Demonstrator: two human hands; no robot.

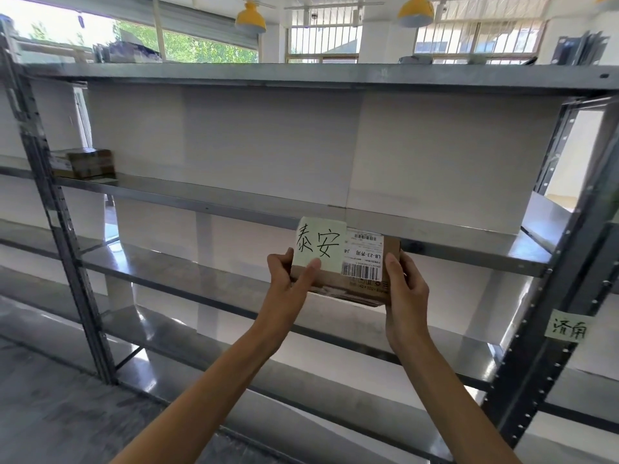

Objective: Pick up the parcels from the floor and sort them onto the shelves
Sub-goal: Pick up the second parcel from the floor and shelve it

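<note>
Both hands [351, 279] gripping parcel [355, 272], shelf edge [469, 252] behind

The left hand [290, 275] and the right hand [403, 283] are holding a small brown cardboard parcel [355, 272] with a white barcode label at the front edge of the grey metal shelf [207, 204], just beside a pale green handwritten note [320, 244].

Parcel depot (labelled steel shelving [234, 202], sorting).
</note>
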